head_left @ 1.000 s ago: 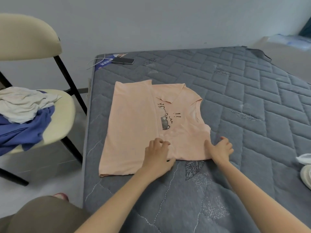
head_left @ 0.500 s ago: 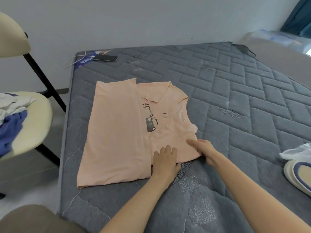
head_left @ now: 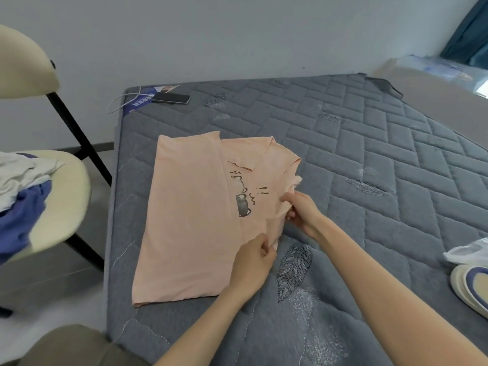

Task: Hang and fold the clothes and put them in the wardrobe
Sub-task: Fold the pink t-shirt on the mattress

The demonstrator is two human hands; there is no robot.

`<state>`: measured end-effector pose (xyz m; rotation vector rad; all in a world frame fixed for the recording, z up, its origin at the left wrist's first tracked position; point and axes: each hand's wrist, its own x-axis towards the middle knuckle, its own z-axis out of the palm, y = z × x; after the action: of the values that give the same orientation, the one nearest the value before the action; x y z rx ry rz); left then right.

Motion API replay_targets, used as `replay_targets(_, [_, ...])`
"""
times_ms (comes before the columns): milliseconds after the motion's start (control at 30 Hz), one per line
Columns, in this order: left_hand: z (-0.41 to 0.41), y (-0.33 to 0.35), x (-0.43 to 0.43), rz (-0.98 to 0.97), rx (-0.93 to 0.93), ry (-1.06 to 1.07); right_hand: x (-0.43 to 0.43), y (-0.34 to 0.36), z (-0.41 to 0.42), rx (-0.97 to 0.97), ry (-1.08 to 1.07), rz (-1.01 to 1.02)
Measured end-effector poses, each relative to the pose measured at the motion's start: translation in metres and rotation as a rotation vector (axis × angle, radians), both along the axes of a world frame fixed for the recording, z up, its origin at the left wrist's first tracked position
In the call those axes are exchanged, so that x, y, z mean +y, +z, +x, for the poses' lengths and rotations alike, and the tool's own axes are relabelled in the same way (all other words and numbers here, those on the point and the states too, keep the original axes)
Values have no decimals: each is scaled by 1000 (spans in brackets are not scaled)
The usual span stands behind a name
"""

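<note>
- Trouser leg (head_left: 74, 347), olive, bottom left: cut off by the frame.
- Shoe (head_left: 472, 289), white and blue, on the mattress at the right edge: part only. The crumpled white plastic bag (head_left: 470, 250) just behind it is likewise cut off.
- Left hand (head_left: 252, 262): fingers curled, pinching the T-shirt's near right hem corner.
- Right hand (head_left: 301, 212): thumb and fingers pinch the shirt's right edge below the sleeve, where the cloth is bunched and raised.
- Peach T-shirt (head_left: 190, 220): flat on the mattress's left half. Its left side is folded inward, hiding part of the dark print, which is too small to read.
- Mattress (head_left: 369, 159): grey, quilted, bare, with stitched leaf motifs.
- Chair (head_left: 71, 191): cream with black legs, beside the mattress. A white garment (head_left: 23, 175) lies over a blue garment (head_left: 23, 215) on the seat, both cut off at the left.
- Phone (head_left: 171, 98): dark, at the far left corner, with a white cable (head_left: 124, 97) beside it.
- Wall: pale.
- Teal curtain (head_left: 470, 35): top right, part only.
</note>
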<state>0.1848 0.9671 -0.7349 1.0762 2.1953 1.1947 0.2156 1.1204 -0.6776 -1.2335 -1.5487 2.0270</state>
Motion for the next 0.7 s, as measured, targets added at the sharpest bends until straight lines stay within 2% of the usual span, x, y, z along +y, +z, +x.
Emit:
replay_targets(133, [-26,20,-28,66,-242,118,-33,25,-62,-42,274,153])
replay_targets(267, [-57,18,-75,29,-356,255,-88,21,-123,-110,572,265])
replay_targets(367, [-72,7,-114,0,-432,365,-130,-1,-156,-149,729,257])
replay_targets(500, [-83,-10,-151,-130,-528,415,-168,-27,-174,-202,866,230])
replay_targets(600, [-87,-13,-160,-127,-660,462,-175,-37,-173,-230,922,192])
replay_targets(700, [-96,-5,-159,-113,-784,564,-163,-38,-173,-223,777,232])
